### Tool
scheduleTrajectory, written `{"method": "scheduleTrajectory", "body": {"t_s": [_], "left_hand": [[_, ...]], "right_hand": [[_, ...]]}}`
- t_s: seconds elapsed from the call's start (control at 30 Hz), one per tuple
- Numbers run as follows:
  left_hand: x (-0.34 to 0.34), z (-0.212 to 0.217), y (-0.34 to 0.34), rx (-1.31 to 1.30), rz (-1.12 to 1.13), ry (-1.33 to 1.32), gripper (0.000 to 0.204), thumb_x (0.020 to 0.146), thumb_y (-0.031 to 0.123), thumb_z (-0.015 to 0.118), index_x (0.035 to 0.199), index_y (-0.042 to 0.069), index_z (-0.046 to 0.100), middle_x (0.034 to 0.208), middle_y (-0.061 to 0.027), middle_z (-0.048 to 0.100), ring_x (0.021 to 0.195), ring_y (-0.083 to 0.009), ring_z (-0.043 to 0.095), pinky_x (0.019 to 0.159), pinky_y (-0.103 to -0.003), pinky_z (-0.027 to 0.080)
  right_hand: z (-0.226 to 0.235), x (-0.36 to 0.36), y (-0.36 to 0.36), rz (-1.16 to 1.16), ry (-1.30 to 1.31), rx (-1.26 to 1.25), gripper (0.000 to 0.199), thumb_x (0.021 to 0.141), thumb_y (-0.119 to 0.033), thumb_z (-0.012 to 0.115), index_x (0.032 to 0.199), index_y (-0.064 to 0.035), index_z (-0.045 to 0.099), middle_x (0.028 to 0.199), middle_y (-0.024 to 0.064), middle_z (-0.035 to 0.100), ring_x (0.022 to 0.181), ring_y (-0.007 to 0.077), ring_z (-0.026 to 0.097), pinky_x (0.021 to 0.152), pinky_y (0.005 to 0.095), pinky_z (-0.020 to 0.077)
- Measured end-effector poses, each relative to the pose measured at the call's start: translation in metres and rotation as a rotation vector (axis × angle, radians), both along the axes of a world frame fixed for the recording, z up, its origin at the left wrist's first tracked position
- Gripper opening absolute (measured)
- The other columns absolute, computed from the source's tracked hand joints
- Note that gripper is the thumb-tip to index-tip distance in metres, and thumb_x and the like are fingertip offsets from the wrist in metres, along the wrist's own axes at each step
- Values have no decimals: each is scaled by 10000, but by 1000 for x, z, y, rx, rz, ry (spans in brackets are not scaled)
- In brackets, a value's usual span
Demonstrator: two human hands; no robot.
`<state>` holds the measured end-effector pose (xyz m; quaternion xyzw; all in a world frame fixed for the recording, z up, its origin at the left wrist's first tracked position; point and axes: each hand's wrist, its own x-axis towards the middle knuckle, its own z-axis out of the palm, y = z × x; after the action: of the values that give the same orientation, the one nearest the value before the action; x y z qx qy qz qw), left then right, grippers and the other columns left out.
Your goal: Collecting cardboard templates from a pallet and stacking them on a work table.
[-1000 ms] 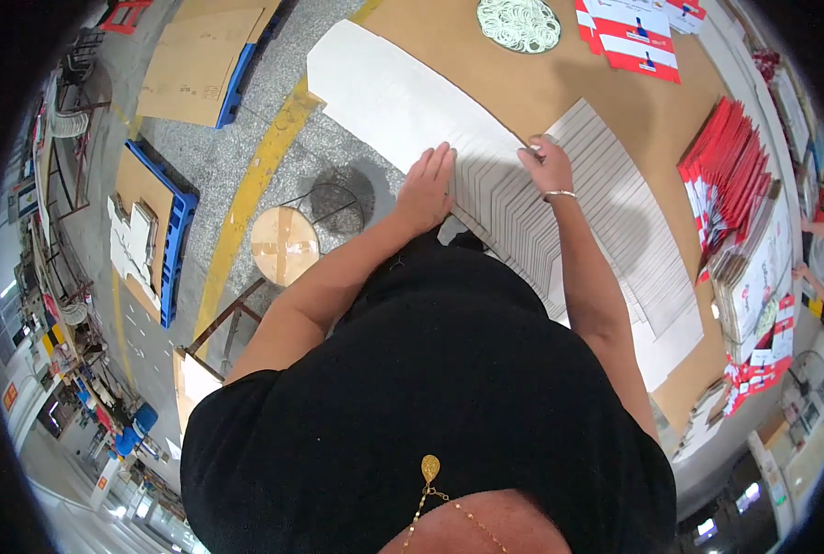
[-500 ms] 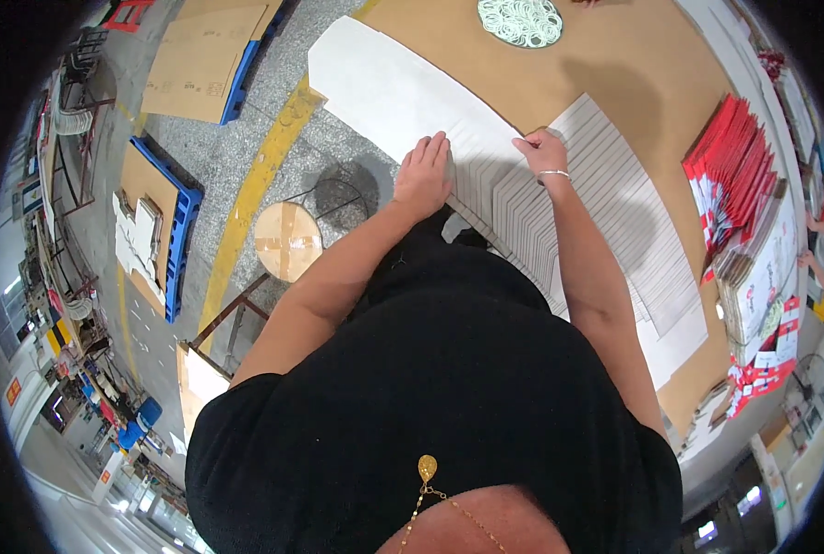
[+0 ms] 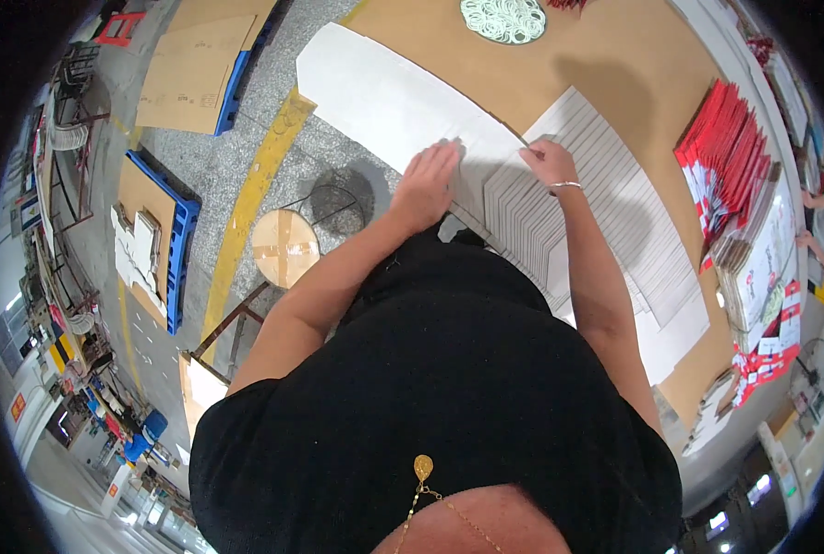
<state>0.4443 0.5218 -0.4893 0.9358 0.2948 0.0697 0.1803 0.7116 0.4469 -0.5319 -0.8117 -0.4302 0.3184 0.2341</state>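
Observation:
A fan of overlapping white card sheets (image 3: 615, 198) lies on the brown-topped table, their edges stepped in narrow strips. The uppermost white card sheet (image 3: 384, 92) reaches out to the far left, past the table's near side. My left hand (image 3: 428, 185) rests on this sheet near its close edge, fingers stretched out and slightly blurred. At the sheet's far edge, my right hand (image 3: 551, 164) is closed, with thumb and fingertips pinching the card where it meets the fan. The fingertips' exact hold is partly hidden.
Pale green rubber bands (image 3: 504, 18) lie in a heap at the table's far side. Red folded cartons (image 3: 726, 157) stand fanned at the right. A round stool (image 3: 285, 247) is at my left, with blue pallets (image 3: 183, 231) of cardboard beyond it.
My left hand has slid slightly along the sheet toward the right hand. My right thumb, stretched out before, is now drawn in at the sheet's edge. The whole view has shifted a little.

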Motion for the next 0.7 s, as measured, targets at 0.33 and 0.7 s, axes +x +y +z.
{"method": "scheduleTrajectory", "body": {"t_s": [0.33, 0.7], "left_hand": [[8, -10, -8, -96, -152, 57, 691, 719, 188, 628, 1298, -2, 305, 1375, -128, 280, 1257, -306, 298, 1010, -425, 298], [10, -10, -10, -96, -104, 64, 658, 741, 188, 616, 1293, 0, 311, 1368, -109, 283, 1259, -286, 296, 1020, -424, 293]], "right_hand": [[-9, 11, -35, -123, 142, 49, 341, 649, -356, 729, 717, -42, 618, 652, 59, 614, 609, 178, 565, 593, 306, 444], [-19, 11, -30, -133, 111, 32, 314, 630, -332, 744, 735, -55, 639, 658, 60, 627, 617, 170, 587, 588, 294, 450]]}}
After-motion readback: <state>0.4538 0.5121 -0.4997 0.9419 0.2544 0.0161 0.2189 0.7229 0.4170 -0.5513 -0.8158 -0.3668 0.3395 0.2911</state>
